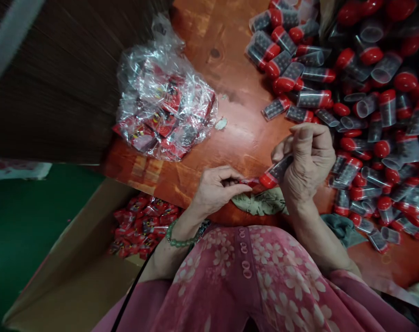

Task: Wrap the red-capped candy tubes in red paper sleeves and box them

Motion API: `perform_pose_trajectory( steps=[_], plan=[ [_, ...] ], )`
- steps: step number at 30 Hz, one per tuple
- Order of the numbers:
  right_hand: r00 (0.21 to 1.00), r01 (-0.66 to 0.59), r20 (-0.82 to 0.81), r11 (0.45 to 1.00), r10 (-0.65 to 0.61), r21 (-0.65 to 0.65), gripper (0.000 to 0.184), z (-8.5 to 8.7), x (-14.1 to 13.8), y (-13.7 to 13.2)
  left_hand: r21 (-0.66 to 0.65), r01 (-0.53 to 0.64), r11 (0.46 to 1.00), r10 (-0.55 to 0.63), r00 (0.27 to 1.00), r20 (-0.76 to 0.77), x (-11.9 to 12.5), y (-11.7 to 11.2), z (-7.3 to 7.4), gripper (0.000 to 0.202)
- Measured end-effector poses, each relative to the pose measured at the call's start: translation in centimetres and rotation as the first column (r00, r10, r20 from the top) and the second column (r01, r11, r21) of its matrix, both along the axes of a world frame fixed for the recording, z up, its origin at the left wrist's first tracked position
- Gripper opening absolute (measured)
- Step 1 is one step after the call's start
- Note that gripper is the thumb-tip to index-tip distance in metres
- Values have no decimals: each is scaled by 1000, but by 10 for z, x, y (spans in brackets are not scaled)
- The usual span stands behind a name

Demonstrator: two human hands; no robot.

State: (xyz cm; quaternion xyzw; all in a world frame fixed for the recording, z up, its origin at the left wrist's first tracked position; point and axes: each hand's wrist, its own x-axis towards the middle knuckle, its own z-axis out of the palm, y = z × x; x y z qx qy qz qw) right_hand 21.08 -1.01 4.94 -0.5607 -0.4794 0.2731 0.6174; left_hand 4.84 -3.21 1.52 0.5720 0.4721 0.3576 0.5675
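My right hand (304, 159) is closed around a small clear tube with a red cap (269, 179), dark inside, tilted with the red end toward my left hand. My left hand (220, 188) pinches a small red and clear plastic wrapper (251, 181) between thumb and fingers, close to the tube's red end. Whether the wrapper touches the tube I cannot tell. Beneath the hands a crumpled pale green cloth (261, 203) lies at the table's near edge.
A big pile of red-capped tubes (368, 175) covers the right side of the wooden table (230, 152). At the left sits a clear plastic bag (164, 110) of red printed wrappers. Below it, an open cardboard box (81, 263) contains red printed packets (143, 226).
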Motion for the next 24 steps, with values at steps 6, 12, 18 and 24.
perform_pose_trajectory(
  steps=[6, 12, 18, 24],
  plan=[
    [993, 32, -111, 1000, -31, 1, 26, -9, -14, 1, -183, 40, 982, -24, 996, 91, 1, -4, 6, 18],
    [1000, 15, -10, 998, -15, -60, 25, -13, -11, -16, -352, 49, 935, -5, 992, 122, 2, -4, 6, 19],
    [986, -55, 143, 979, 84, -198, 27, -13, -5, -19, -281, 72, 957, -60, 997, 52, 4, -5, 1, 17],
    [991, -21, 123, 963, 56, -267, 30, -18, 4, -11, -229, 90, 969, -94, 995, -10, 3, -8, -6, 13]
  ],
)
